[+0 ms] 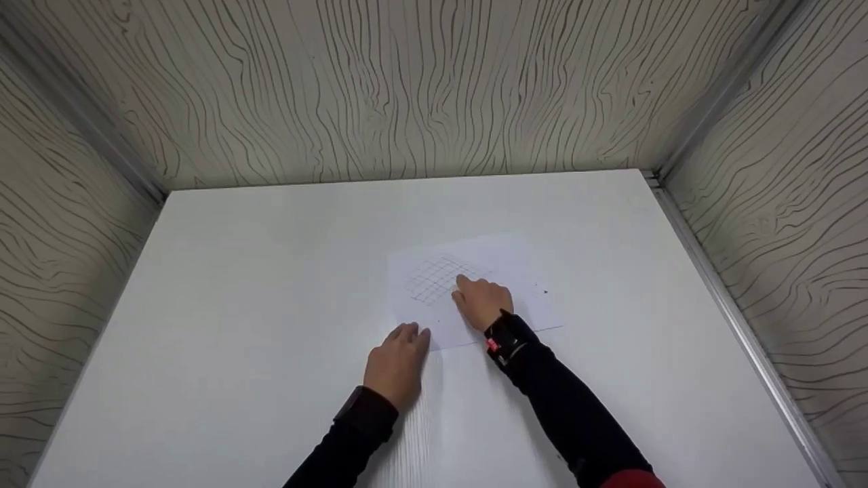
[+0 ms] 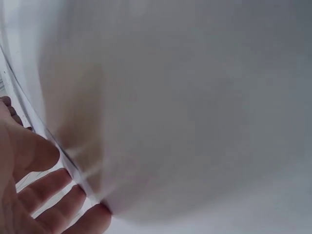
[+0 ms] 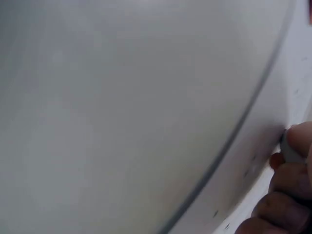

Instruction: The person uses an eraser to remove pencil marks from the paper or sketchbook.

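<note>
Black sleeves [image 1: 583,413] sit closest to the camera, and past them the left hand [image 1: 395,366] rests its fairly straight fingers at the near-left corner of the paper [image 1: 508,268], grip relaxed and not clamped on anything. That sheet lies mid-bench [image 1: 258,305], long axis seemingly side to side, near edge slanting up rightward, grid drawing [image 1: 434,276] left of the right hand [image 1: 482,305]. Right wrist cam shows what the head cam hides: that grip's pinched tight on a small pale piece [image 3: 292,153], dark end angled toward the paper.
</note>
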Available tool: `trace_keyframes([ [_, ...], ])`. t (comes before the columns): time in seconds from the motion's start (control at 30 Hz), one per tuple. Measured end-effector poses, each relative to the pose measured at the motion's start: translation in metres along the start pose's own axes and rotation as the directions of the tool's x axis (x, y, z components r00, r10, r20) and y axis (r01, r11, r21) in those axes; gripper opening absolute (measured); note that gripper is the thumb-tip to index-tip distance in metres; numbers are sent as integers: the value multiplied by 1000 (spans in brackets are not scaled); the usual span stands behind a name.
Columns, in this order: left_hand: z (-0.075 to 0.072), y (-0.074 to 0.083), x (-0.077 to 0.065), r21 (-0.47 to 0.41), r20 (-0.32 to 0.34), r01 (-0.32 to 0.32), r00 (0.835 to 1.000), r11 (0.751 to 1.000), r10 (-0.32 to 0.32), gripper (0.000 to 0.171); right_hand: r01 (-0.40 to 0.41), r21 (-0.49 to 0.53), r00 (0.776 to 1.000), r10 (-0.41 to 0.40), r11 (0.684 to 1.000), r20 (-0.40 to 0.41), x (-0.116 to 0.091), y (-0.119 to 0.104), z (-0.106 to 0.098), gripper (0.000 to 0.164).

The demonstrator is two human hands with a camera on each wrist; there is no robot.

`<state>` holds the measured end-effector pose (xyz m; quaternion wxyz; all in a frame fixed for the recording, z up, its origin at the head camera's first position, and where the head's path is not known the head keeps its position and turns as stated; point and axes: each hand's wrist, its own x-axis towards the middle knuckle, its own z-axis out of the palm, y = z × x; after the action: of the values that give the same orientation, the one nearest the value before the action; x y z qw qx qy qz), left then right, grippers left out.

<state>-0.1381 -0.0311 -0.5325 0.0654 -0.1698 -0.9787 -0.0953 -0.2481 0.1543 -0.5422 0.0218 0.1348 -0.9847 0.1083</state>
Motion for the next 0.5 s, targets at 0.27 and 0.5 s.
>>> trace_keyframes([
  [0.27,1,0,4,23,-31,-17,999,1000,18,35,-151,-41,988,149,988,-46,-2,9,-13,20],
  [0.5,3,2,7,61,-96,-32,995,998,37,28,-17,-5,999,17,1000,48,-9,1,-9,22],
])
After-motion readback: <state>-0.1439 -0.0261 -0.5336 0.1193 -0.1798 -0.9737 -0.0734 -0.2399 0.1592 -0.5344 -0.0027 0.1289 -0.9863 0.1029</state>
